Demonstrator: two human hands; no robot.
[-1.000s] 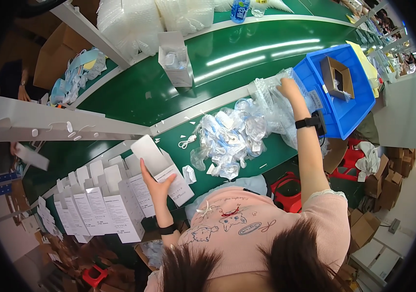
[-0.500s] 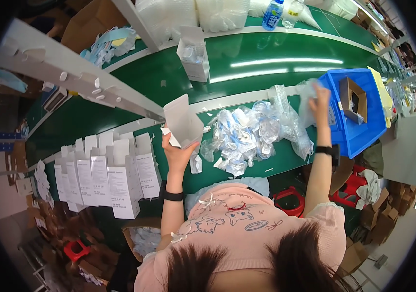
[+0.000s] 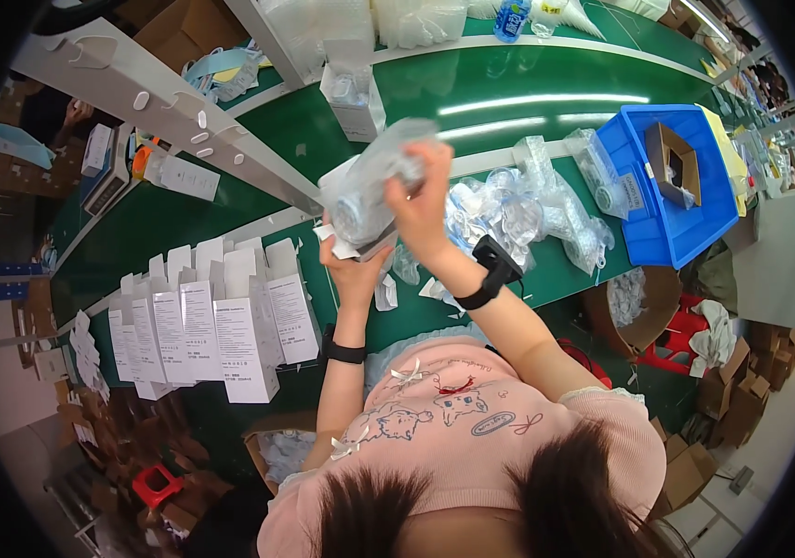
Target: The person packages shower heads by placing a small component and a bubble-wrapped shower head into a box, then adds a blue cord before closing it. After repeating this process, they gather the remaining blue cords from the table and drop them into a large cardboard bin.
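Note:
My left hand [image 3: 357, 272] is wrapped round a white carton [image 3: 335, 244], its open top up and flaps sticking out. Above it, my right hand [image 3: 424, 200] grips a clear plastic bag [image 3: 377, 167]. Something round and pale shows at the bag's lower end, which lies over the carton's mouth; how deep it sits inside I cannot tell. Just right of my hands lies a heap of small white and blue packets [image 3: 500, 212], partly hidden by my right arm. Beside the heap is a strip of bubble wrap [image 3: 576, 237].
Several open white cartons [image 3: 241, 346] stand at the left. Another carton [image 3: 357, 119] with contents stands farther back. A blue crate [image 3: 639, 249] holds a small brown box [image 3: 675, 177]; a clear bag [image 3: 602, 181] leans on its left side. A metal post [image 3: 170, 116] rises at the left.
My right hand has moved left from beside the blue crate, carrying the clear bag to the carton. My left hand still holds the carton in about the same place.

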